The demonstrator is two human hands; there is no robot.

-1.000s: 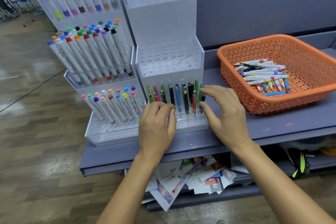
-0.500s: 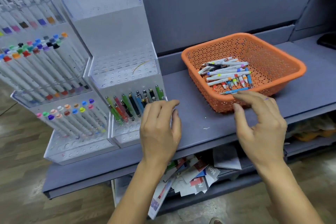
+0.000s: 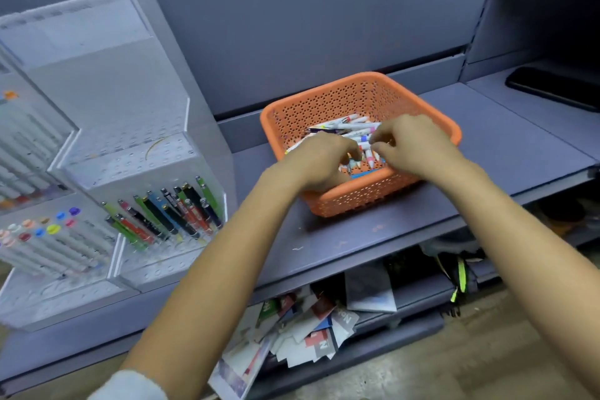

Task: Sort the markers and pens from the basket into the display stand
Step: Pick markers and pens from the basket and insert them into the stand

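A long grey desk [image 3: 357, 237] runs across the view against a dark back panel. On its left end stands the clear, stepped display stand [image 3: 107, 81]. Its upper tiers show only rows of holes, while its lowest tier holds a cluster of pens [image 3: 168, 214] in green, red, black and blue, all leaning back. Touching the stand's left side is a second clear rack [image 3: 32, 295], where white-barrelled markers [image 3: 53, 230] with coloured caps stand in rows. Right of the stand, well apart from it, the orange perforated basket [image 3: 328, 83] sits on the desk. Under the desk, a lower shelf carries a loose heap of printed papers [image 3: 311, 331]. Both bare forearms reach up from the bottom edge into the basket. The left hand [image 3: 319, 159] lies palm down over the near left part of the basket, its fingers curled down among the contents. The right hand [image 3: 412, 146] is just beside it, with its thumb and fingertips drawn close together at the pile. The view is blurred, so I cannot tell whether either hand actually grips anything. At the far right, on an adjoining surface, lies a dark flat object [image 3: 552, 88]. The mixed markers and pens [image 3: 354, 125] still to be sorted lie in a pile on the basket floor, partly hidden under both hands.
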